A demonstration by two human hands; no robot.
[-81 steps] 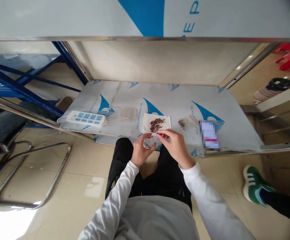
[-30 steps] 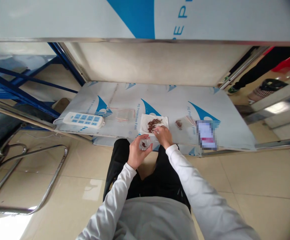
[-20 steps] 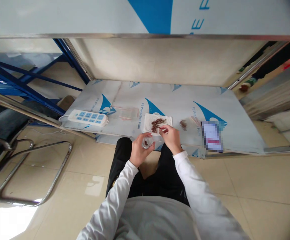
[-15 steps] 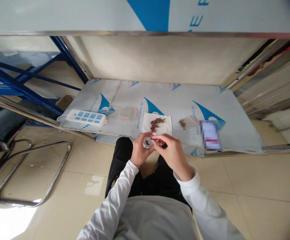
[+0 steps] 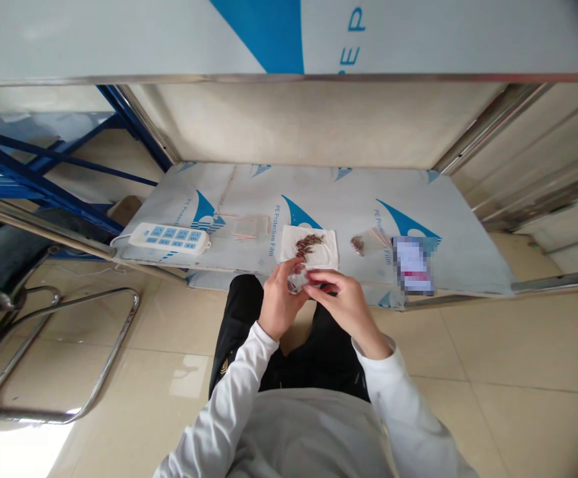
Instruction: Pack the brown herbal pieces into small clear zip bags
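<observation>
**Clear cup (image 5: 296, 284) in hand; brown pieces (image 5: 309, 244) remain heaped**

Head view: The left hand (image 5: 277, 302) curls its fingers around the cup, held just in front of the white cloth (image 5: 326, 256). The right hand (image 5: 347, 302) has thumb and fingertips drawn narrowly together at the cup's side; whether they pinch anything cannot be told.

Progress, judged: partway. Many pieces lie loose on the cloth, not yet taken up. The cup's fill cannot be read. To the right, a small bag (image 5: 371, 241) contains more brown matter; flat clear bags (image 5: 251, 227) lie left of the cloth.
</observation>
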